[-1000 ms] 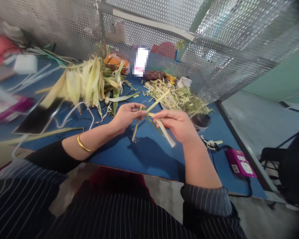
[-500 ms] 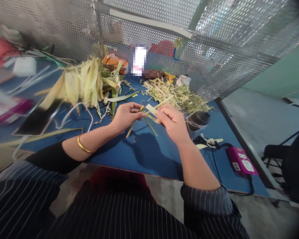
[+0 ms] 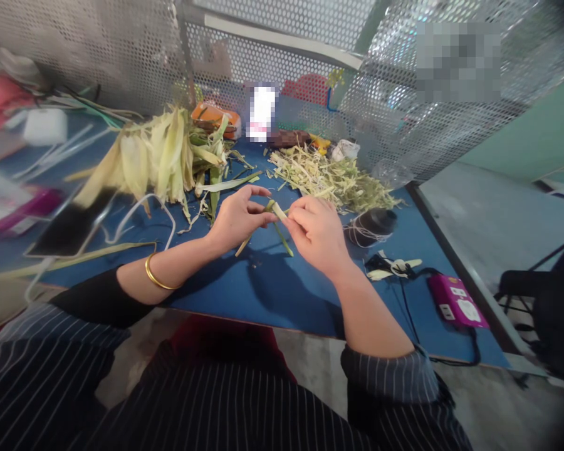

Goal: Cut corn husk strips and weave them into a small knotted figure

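Observation:
Above the middle of the blue table, my left hand [image 3: 239,218] pinches a small bundle of corn husk strips [image 3: 284,240] between thumb and fingers. Green and tan strip ends hang below it. My right hand [image 3: 316,230] is closed on a pale corn husk strip [image 3: 279,211] that lies across the bundle, close to the left fingertips. Its fingers hide part of the strip. Behind my left hand lies a heap of whole corn husks [image 3: 157,156]. A pile of shredded husk [image 3: 333,175] sits beyond my right hand.
A spool of dark thread [image 3: 372,227] stands right of my right hand. Nearer the right edge are a purple box [image 3: 457,300] and black cord. A phone [image 3: 70,222] with a white cable lies at left. Perforated metal panels [image 3: 272,56] rise behind the blue table [image 3: 272,300].
My right hand has moved slightly left, closer to my left fingertips. The pale strip now lies against the bundle, and less of its loose end shows. My left hand stays almost still.

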{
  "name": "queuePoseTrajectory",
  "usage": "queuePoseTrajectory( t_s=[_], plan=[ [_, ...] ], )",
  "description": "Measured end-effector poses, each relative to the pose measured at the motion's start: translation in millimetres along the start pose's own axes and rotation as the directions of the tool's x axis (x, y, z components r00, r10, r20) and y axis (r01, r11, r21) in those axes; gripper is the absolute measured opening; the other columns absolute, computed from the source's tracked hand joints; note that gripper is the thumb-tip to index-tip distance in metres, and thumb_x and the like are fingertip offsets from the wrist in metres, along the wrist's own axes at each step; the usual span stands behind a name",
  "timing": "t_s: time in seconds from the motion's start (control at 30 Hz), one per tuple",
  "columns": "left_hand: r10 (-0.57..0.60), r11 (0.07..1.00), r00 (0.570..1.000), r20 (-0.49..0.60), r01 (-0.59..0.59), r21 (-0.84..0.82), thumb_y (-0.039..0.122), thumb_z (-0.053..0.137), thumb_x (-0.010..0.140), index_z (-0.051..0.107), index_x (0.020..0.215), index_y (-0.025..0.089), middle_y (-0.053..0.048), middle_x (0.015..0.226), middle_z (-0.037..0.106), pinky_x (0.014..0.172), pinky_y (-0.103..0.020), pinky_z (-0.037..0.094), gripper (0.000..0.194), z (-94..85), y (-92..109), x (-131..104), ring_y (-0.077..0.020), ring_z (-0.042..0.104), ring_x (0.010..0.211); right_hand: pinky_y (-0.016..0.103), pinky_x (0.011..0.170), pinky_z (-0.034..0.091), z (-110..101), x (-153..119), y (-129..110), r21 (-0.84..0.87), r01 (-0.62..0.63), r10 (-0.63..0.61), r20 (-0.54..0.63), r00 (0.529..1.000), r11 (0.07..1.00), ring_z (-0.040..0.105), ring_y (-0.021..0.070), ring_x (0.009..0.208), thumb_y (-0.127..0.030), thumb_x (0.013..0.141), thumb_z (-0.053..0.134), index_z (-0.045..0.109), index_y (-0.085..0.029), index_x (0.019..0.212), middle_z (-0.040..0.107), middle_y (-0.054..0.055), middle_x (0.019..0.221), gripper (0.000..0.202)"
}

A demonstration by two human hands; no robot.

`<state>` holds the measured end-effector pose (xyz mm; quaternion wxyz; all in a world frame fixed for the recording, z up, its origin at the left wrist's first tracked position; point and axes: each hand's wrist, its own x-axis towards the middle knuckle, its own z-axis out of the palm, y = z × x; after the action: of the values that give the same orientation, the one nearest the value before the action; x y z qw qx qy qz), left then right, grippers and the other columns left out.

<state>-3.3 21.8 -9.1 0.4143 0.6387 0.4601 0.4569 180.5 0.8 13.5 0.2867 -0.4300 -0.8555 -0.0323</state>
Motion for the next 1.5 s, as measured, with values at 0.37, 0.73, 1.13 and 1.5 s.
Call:
queuePoseTrajectory(
  t_s=[0.37, 0.73, 1.13, 1.5],
  plan=[
    [0.022, 1.0, 1.0, 0.012, -0.023, 0.016, 0.027, 0.072, 0.067, 0.055, 0.113, 0.018, 0.002, 0.062, 0.066, 0.057, -0.028, 0.044, 0.05, 1.3, 3, -2, -0.0145, 0.062, 0.058, 0.032, 0.071, 0.037, 3, 1, 2, 0.216, -0.089, 0.091, 0.004, 0.996, 0.972, 0.052, 0.0151, 0.075, -0.027, 0.089, 0.05, 0.053, -0.018, 0.065, 0.058, 0.004, 0.083, 0.026],
    [0.144, 0.974, 0.989, 0.042, -0.149, 0.172, 0.029, 0.067, 0.072, 0.065, 0.11, 0.019, 0.002, 0.067, 0.066, 0.067, -0.026, 0.043, 0.04, 6.9, 9, -8, -0.0125, 0.059, 0.065, 0.03, 0.064, 0.035, 13, 2, -6, 0.182, -0.251, 0.267, -0.066, 0.961, 0.951, 0.047, 0.0128, 0.064, -0.028, 0.084, 0.057, 0.053, -0.018, 0.063, 0.056, 0.002, 0.075, 0.024],
    [0.232, 0.923, 0.918, 0.322, -0.312, 0.224, 0.028, 0.065, 0.075, 0.075, 0.097, 0.024, 0.0, 0.076, 0.072, 0.067, -0.027, 0.043, 0.025, 2.6, 9, -8, -0.0151, 0.061, 0.067, 0.03, 0.061, 0.038, -10, 30, 12, 0.28, -0.362, 0.302, 0.236, 0.924, 0.889, 0.048, 0.0112, 0.059, -0.039, 0.08, 0.062, 0.065, -0.018, 0.057, 0.059, 0.001, 0.064, 0.031],
    [0.196, 0.936, 0.889, 0.414, -0.296, 0.193, 0.03, 0.067, 0.074, 0.075, 0.099, 0.027, -0.001, 0.083, 0.075, 0.067, -0.027, 0.044, 0.027, 0.8, 8, -9, -0.0174, 0.064, 0.071, 0.023, 0.048, 0.035, 0, 36, 17, 0.49, -0.531, 0.233, 0.544, 0.806, 0.691, 0.045, 0.0076, 0.051, -0.031, 0.079, 0.058, 0.062, -0.018, 0.068, 0.059, -0.001, 0.06, 0.018]
  ],
)
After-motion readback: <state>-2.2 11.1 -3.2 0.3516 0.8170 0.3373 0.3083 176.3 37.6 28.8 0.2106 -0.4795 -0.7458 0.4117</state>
